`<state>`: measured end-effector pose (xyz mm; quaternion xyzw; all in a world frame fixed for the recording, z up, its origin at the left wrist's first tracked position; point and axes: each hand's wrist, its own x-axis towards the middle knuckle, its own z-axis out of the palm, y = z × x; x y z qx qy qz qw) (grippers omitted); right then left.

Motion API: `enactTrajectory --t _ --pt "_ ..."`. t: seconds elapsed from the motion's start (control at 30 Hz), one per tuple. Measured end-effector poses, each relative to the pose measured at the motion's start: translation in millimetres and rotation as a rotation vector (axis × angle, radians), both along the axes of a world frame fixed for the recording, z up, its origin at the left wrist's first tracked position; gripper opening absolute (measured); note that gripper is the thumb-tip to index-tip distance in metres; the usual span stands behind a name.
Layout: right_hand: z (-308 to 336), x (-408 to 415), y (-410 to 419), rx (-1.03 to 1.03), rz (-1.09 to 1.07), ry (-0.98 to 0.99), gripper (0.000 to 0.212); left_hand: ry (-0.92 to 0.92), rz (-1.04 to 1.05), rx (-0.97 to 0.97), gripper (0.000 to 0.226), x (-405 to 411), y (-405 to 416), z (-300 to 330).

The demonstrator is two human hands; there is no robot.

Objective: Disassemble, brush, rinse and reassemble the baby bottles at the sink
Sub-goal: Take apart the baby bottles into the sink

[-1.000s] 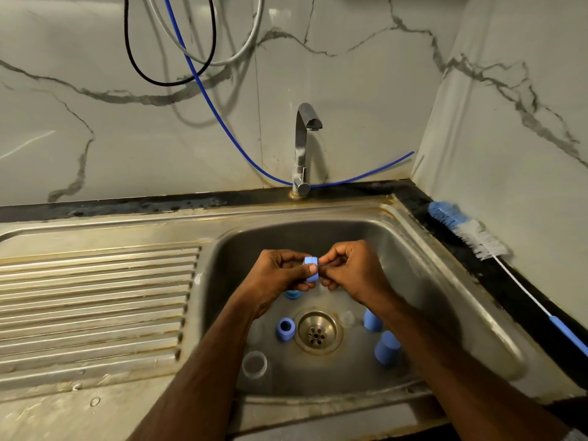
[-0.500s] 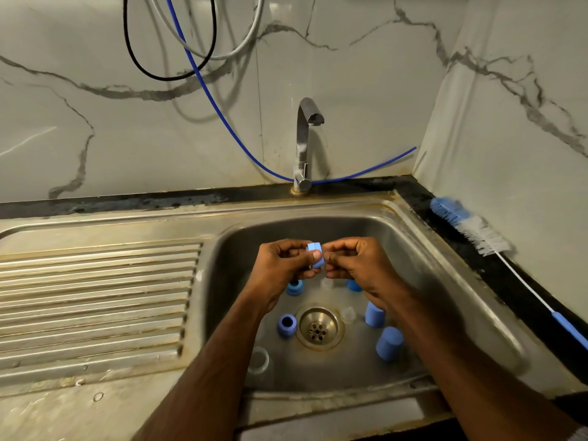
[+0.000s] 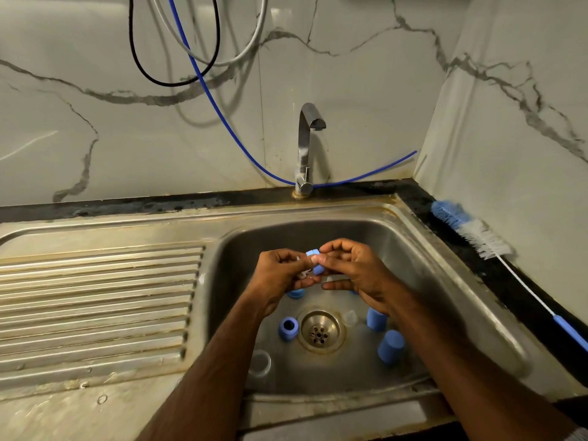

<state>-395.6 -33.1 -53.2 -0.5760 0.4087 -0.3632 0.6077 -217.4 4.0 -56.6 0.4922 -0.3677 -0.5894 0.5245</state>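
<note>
A small blue bottle part (image 3: 313, 261) is pinched between the left hand (image 3: 280, 278) and the right hand (image 3: 356, 275), held together over the sink (image 3: 445, 281). Blue caps (image 3: 390, 346) and a clear piece (image 3: 350, 318) are seen round the drain (image 3: 319, 330). A bottle brush (image 3: 471, 230) is laid on the tabletop at far right

You are working with both forearms bare from elbow to wrist, and your left hand (image 3: 280, 275) and right hand (image 3: 359, 275) are wearing no gloves, rings or watch. At the bottom right corner a sliver of pale grey ribbed sleeve cuff (image 3: 577, 436) is showing on your right arm.
</note>
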Motion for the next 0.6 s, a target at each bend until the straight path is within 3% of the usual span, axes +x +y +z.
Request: enactTrajectory --t 0.2,0.33,0.4,0.53,0.6 --pt "-6 1 -2 -0.013 -0.045 -0.009 0.036 -0.041 -0.062 0.007 0.048 1 1 2" --pt "-9 -2 -7 -0.034 -0.206 0.03 0.035 -0.259 0.084 0.03 0.034 12 -3 -3" --pt "-18 -3 -9 -0.119 -0.163 0.199 0.037 -0.287 0.21 0.054 0.03 21 -8 -11" --pt "-52 14 1 -0.403 0.279 0.761 0.041 -0.21 0.277 0.103 0.028 25 -11 -18" --pt "-63 27 9 -0.446 0.44 0.92 0.04 -0.133 0.287 0.115 0.023 23 -10 -15"
